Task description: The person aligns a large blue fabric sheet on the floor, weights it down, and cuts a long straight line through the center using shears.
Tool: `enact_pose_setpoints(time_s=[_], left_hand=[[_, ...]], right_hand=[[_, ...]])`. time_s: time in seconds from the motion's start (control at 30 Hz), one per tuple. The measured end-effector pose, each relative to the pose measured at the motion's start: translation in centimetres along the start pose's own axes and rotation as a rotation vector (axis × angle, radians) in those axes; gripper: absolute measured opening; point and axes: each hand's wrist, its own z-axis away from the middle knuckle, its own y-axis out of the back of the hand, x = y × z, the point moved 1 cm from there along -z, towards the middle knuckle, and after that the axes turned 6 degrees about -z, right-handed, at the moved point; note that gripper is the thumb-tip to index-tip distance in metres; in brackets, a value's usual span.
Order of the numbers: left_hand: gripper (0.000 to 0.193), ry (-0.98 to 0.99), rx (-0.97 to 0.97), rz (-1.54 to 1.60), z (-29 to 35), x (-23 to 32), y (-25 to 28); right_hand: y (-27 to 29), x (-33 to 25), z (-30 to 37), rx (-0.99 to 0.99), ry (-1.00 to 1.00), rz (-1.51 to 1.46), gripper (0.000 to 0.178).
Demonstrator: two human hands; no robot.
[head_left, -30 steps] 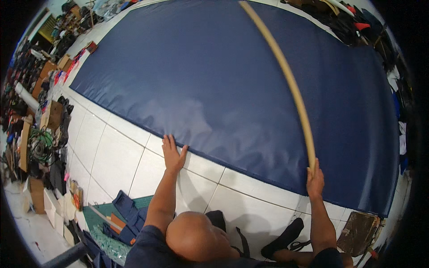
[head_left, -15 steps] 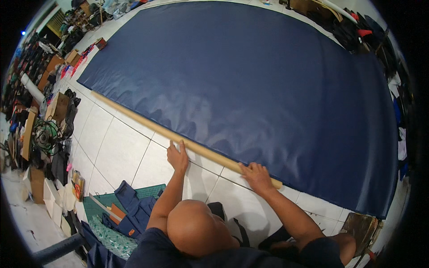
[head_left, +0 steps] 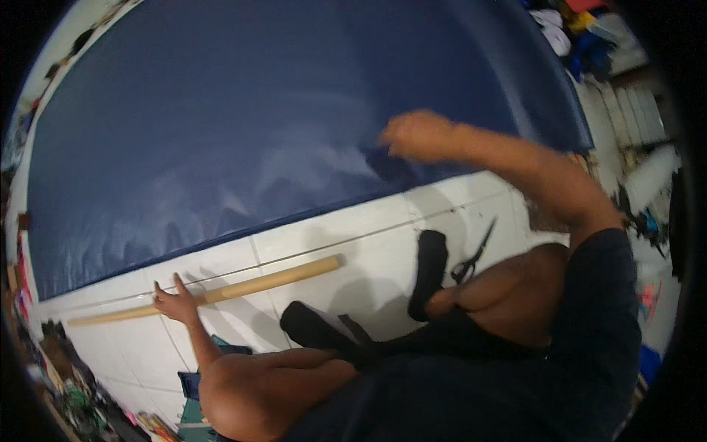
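Observation:
A long tan cardboard tube (head_left: 269, 283) lies on the white tiles, apart from the near edge of a large dark blue sheet (head_left: 243, 110). My left hand (head_left: 175, 303) rests over the tube left of its middle, with fingers stretched out and spread past it. Over the sheet, toward its near right part, is my right hand (head_left: 421, 136). Its fingers look bent, but motion smears them, and I cannot see whether they hold anything. A dark shadow falls on the sheet below that hand.
Black scissors (head_left: 475, 254) lie on the floor beside my right foot (head_left: 430, 269), which wears a black sock. A green cutting mat (head_left: 195, 420) shows at the lower left. Assorted clutter (head_left: 74, 398) lines the left side, and more stands along the right.
The view has turned and shifted right. The tube has come away from the sheet's edge toward me. My right hand has left the tube and moved over the sheet; my left stays at the tube.

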Motion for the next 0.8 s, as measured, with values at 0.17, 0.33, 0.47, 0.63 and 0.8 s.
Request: enact_pose_setpoints(time_s=[0.17,0.33,0.47,0.63,0.8], left_hand=[[0.048,-0.716,-0.246,0.508,-3.5,13.8,6.2],[0.047,-1.384,-0.684,0.154,0.0,26.1,15.2],[0.049,-1.566,-0.755,-0.081,3.2,31.3,12.6],[0.063,-1.656,-0.826,0.114,13.7,36.1,9.6],[0.073,-1.651,-0.685,0.273,25.0,39.6,8.0]], right_hand=[[0.3,8.0,11.5,0.311,-0.380,-0.099,0.027],[-26.4,8.5,23.2,-0.081,-0.856,-0.511,0.033],[-47.1,0.9,32.1,0.193,-0.898,-0.994,0.045],[-37.0,-6.9,25.2,0.343,-1.021,-0.875,0.033],[-24.6,-6.6,21.8,0.230,-1.362,-1.181,0.041]])
